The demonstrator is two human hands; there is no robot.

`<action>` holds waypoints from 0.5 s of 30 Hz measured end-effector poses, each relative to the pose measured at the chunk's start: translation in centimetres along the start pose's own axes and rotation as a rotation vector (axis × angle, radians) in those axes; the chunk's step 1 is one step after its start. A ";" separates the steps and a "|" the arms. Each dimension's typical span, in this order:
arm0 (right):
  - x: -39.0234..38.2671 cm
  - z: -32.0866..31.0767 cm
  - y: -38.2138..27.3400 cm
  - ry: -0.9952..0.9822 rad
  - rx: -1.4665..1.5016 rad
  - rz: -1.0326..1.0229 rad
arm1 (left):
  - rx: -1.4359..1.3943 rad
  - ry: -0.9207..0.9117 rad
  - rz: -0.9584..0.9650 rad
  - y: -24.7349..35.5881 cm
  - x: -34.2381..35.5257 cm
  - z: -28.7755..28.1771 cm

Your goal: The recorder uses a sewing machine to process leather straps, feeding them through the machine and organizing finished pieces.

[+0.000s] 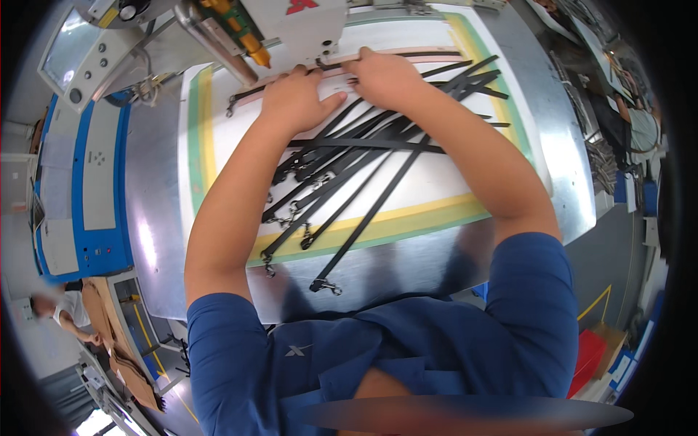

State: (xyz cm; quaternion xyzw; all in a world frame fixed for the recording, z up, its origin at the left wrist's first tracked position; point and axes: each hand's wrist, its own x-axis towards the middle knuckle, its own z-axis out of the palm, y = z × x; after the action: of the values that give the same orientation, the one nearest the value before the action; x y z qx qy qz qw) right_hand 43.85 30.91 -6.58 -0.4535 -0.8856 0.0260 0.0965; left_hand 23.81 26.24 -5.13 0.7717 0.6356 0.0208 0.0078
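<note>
Strap (430, 54) — L fingers (299, 70), R fingers (364, 54) atop, palm-dn.

Left hand (294, 105) and right hand (383, 78) touch a black strap (429, 54) toward the far edge of the surface (156, 189), beyond piled straps (363, 143).

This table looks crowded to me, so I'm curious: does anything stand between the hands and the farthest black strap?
Nothing visible does: the left hand and right hand appear to rest right at the black strap. The pile of other straps lies nearer the person's body, partly beneath the right forearm.
</note>
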 end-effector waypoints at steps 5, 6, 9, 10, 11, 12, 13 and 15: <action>-0.5 -0.4 2.0 -0.051 -0.075 0.032 | 0.016 0.015 -0.027 0.5 0.0 0.2; -0.6 -0.6 2.7 -0.072 -0.077 0.062 | 0.029 0.023 -0.018 0.4 -0.1 0.3; -1.9 -1.4 5.1 -0.071 -0.108 0.088 | 0.021 0.026 0.001 0.4 0.3 0.3; -2.2 -1.5 5.8 -0.078 -0.113 0.101 | 0.022 0.025 -0.008 0.6 0.4 0.3; -2.3 -1.4 6.1 -0.080 -0.110 0.093 | 0.018 0.017 -0.010 0.8 0.5 0.2; -2.5 -1.4 6.4 -0.077 -0.109 0.102 | 0.015 0.008 -0.009 1.2 0.5 0.1; -2.6 -1.3 6.5 -0.073 -0.108 0.113 | 0.016 0.005 -0.015 1.5 0.6 0.1; -2.8 -1.1 6.2 -0.069 -0.112 0.116 | 0.058 0.013 -0.027 2.2 0.7 0.2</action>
State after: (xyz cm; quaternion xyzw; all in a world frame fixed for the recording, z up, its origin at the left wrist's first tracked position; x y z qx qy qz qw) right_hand 50.61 32.29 -6.72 -0.5076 -0.8607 -0.0025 0.0387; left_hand 26.15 26.47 -5.26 0.7628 0.6463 0.0073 -0.0185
